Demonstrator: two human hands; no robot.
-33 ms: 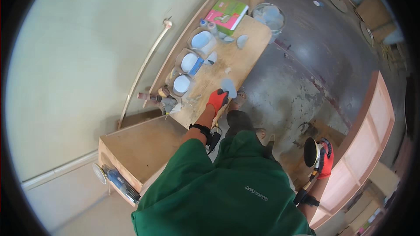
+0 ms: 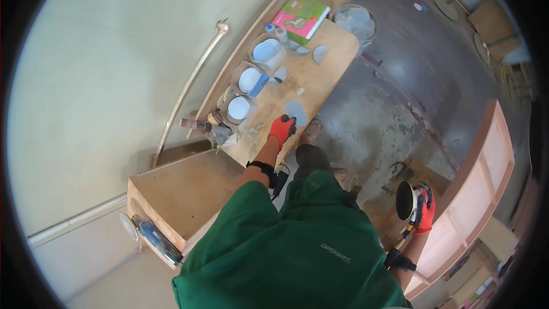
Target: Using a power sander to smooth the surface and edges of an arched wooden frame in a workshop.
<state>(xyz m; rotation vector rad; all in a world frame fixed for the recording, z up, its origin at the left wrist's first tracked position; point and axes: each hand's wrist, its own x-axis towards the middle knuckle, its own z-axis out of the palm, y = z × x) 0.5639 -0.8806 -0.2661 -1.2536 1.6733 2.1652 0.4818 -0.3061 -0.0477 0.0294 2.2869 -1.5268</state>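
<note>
My left hand (image 2: 282, 130), in a red glove with dark fingertips, is closed at the front edge of the wooden bench (image 2: 286, 94). Its fingers pinch the near rim of a pale blue-grey round sanding disc (image 2: 295, 112). Out to the right, my right hand (image 2: 425, 217), gloved the same way, wraps round a disc sander (image 2: 405, 201). The sander's round black pad is turned to the left and looks bare. A cord or hose runs from it along my forearm.
Along the bench's back stand holders with stacked round discs (image 2: 250, 80), and a green-and-pink package (image 2: 302, 17). A bucket of discs (image 2: 355, 22) is at its far end. A blue power tool (image 2: 157, 240) rests in a wooden box's side. A framed panel (image 2: 477, 189) stands right.
The sanding disc has shifted slightly left, further over the bench top, with my left hand's fingers at its rim. My right hand keeps the sander in about the same place.
</note>
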